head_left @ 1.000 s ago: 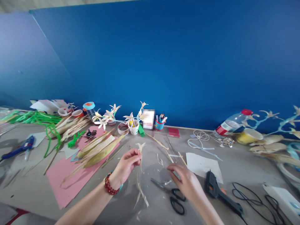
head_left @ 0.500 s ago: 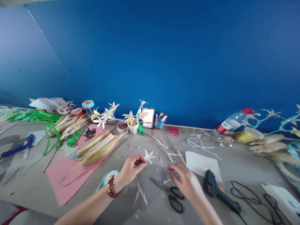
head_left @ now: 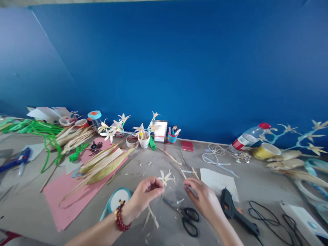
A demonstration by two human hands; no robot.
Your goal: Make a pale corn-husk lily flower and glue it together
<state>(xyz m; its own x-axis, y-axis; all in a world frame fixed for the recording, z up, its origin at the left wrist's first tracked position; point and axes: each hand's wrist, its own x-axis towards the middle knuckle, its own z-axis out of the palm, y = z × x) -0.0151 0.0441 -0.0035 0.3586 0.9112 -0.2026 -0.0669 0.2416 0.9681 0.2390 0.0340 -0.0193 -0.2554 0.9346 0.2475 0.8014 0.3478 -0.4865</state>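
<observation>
Pinched between the thumb and fingers of my left hand (head_left: pixel 148 194) is a small pale flower (head_left: pixel 166 178) with pointed petals, its head facing up. A red bead bracelet (head_left: pixel 121 217) circles that wrist. My right hand (head_left: pixel 201 194) hovers to the right of the flower, fingers curled toward the thumb; whether something thin is between them is not visible. Black-handled scissors (head_left: pixel 190 222) lie on the table between and below the hands. Behind my left wrist rests a roll of light blue tape (head_left: pixel 120 200). Dry husk strips (head_left: pixel 153 217) lie in front of the left hand.
A black glue gun (head_left: pixel 237 212) and white paper (head_left: pixel 220 181) are at the right. Corn husks (head_left: pixel 102 167) cover pink paper (head_left: pixel 58 198) at the left. Cups with husk flowers (head_left: pixel 144 140), a pen holder (head_left: pixel 173 137) and a bottle (head_left: pixel 246 140) stand behind.
The flower in my left hand has moved slightly right and down and is turned more upright. The whole view has shifted a little. My right hand has stayed nearly in place.
</observation>
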